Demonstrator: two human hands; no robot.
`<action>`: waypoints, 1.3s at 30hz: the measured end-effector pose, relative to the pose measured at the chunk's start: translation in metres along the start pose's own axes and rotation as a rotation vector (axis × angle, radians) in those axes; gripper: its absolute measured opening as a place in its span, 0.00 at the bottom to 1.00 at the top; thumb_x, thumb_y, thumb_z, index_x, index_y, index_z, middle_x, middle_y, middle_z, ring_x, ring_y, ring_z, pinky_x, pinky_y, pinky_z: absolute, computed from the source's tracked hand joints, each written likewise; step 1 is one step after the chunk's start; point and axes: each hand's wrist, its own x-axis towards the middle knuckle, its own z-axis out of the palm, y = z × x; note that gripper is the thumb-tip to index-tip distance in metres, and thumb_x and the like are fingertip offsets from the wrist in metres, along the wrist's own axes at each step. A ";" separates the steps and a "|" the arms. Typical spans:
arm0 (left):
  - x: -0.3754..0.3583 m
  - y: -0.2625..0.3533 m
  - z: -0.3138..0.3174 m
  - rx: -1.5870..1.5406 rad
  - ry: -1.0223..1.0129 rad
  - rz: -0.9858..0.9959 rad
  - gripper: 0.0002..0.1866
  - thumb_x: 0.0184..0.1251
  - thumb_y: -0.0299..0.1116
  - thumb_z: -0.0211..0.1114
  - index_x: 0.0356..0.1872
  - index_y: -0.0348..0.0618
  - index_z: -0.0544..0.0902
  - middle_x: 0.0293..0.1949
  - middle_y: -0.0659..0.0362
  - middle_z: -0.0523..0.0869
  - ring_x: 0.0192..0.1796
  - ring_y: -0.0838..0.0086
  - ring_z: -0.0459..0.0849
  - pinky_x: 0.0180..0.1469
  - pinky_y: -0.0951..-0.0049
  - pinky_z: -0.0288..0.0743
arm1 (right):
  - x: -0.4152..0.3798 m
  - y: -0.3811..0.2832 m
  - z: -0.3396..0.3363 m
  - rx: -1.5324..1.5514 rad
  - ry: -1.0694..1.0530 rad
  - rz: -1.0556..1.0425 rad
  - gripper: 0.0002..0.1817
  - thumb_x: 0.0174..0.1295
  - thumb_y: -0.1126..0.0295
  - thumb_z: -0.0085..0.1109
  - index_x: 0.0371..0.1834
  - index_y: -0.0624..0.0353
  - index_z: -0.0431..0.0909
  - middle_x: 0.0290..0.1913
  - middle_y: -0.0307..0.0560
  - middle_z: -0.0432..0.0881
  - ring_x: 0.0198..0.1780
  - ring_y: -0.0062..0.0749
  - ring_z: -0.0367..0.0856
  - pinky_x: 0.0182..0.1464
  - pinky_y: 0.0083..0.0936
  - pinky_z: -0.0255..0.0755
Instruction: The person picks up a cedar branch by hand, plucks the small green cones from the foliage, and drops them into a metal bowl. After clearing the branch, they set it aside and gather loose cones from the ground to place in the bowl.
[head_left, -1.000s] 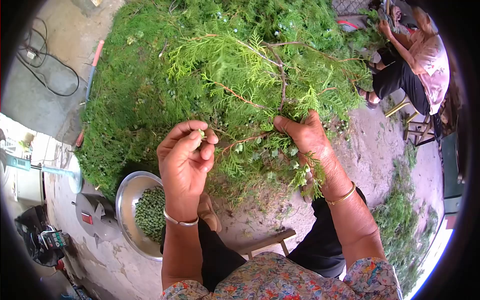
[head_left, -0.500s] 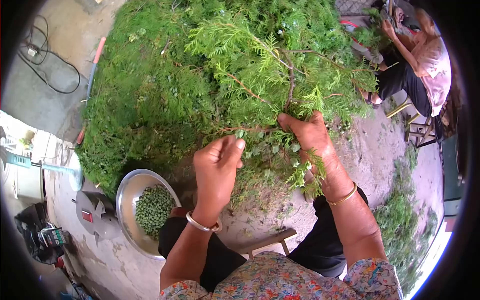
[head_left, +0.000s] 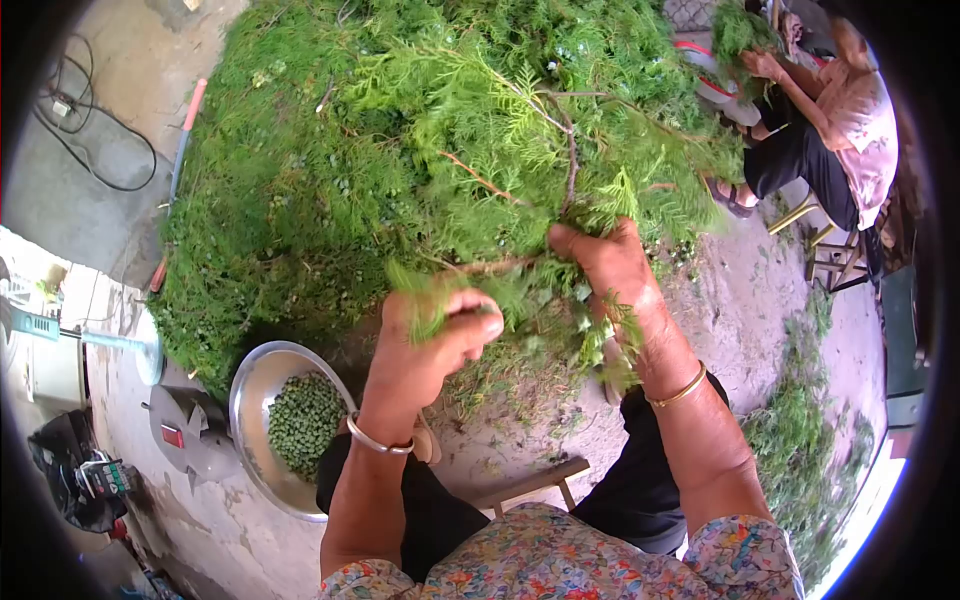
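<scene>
My right hand (head_left: 618,268) is closed around the stem of a leafy cypress-like branch (head_left: 572,165), whose flat green sprays fan out above the fist. Small green cones (head_left: 545,300) hang on its lower twigs, blurred by motion. Just left of these twigs my left hand (head_left: 430,340) is closed, thumb pressed against the fingers; what lies inside the pinch is hidden. A blurred green spray (head_left: 410,300) overlaps its knuckles. To the lower left, a metal bowl (head_left: 248,400) holds a heap of picked green cones (head_left: 303,425).
A big pile of cut branches (head_left: 290,200) fills the ground ahead. Another person (head_left: 850,130) sits at upper right, hands on greenery, beside a red-rimmed basin (head_left: 705,75). A fan (head_left: 140,340) stands at left, near a pink-handled pole (head_left: 190,115). More cuttings (head_left: 795,450) lie at right.
My left hand has dropped down and left, away from the cones on the twigs. My right hand has shifted slightly left with the branch. The other person's hands have moved lower with greenery.
</scene>
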 end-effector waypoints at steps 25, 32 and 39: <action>0.014 -0.023 0.018 0.198 0.079 0.217 0.06 0.53 0.24 0.69 0.28 0.30 0.82 0.19 0.68 0.77 0.24 0.89 0.70 0.24 0.83 0.64 | -0.012 -0.005 0.009 0.105 -0.195 0.048 0.17 0.53 0.74 0.63 0.45 0.70 0.76 0.39 0.50 0.83 0.38 0.28 0.79 0.45 0.25 0.72; 0.012 -0.016 0.015 -0.063 0.013 0.062 0.06 0.51 0.21 0.66 0.20 0.35 0.77 0.16 0.63 0.76 0.15 0.88 0.66 0.16 0.86 0.55 | -0.004 0.014 0.000 -0.121 -0.201 0.009 0.18 0.52 0.68 0.65 0.41 0.70 0.77 0.30 0.48 0.81 0.21 0.25 0.75 0.25 0.24 0.72; 0.007 -0.012 0.004 -0.414 -0.077 -0.210 0.05 0.51 0.22 0.66 0.24 0.37 0.77 0.17 0.60 0.76 0.15 0.85 0.66 0.16 0.84 0.55 | -0.013 0.001 -0.001 -0.218 -0.163 0.097 0.21 0.50 0.62 0.69 0.38 0.69 0.76 0.27 0.48 0.79 0.11 0.24 0.67 0.10 0.23 0.60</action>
